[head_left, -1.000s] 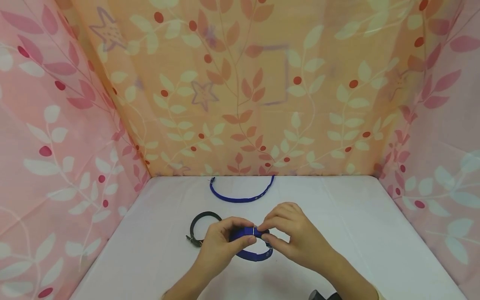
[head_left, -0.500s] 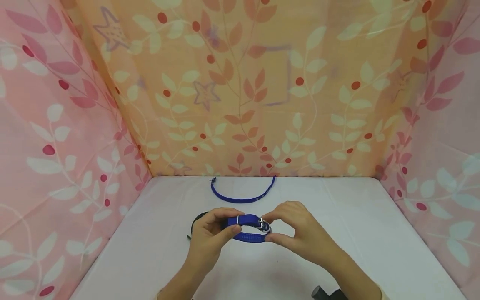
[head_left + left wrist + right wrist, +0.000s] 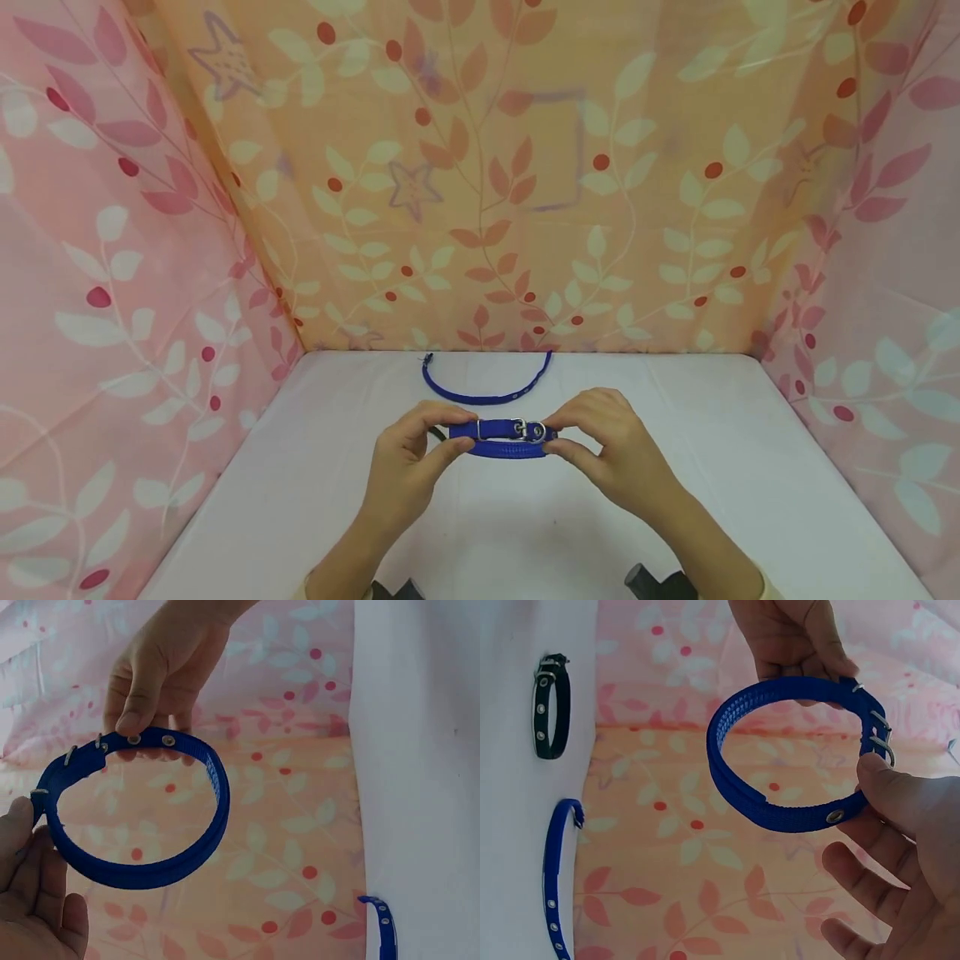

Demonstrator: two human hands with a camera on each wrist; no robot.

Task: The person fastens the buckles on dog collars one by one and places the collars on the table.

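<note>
A blue dog collar [image 3: 508,451], buckled into a loop, is held up between both hands above the table. My left hand [image 3: 405,450] pinches its left end between thumb and fingers, beside the narrow metal keeper [image 3: 39,792]. At the other end, by the silver buckle and D-ring [image 3: 537,432], my right hand [image 3: 611,442] pinches the strap. In the right wrist view the right thumb [image 3: 889,784] presses near the buckle while the lower fingers spread loosely. Metal eyelets [image 3: 169,740] and a paler, textured lining [image 3: 731,720] show on the collar.
A second blue collar [image 3: 480,401] lies unbuckled in a curve at the table's [image 3: 675,467] back edge. Behind my left hand is a black collar [image 3: 564,712], mostly hidden in the head view. Patterned cloth walls [image 3: 480,167] enclose the table on three sides.
The blue collar has been raised, and its buckle has come into view. My left hand has shifted left and up, now covering most of the black collar; my right hand has moved slightly right.
</note>
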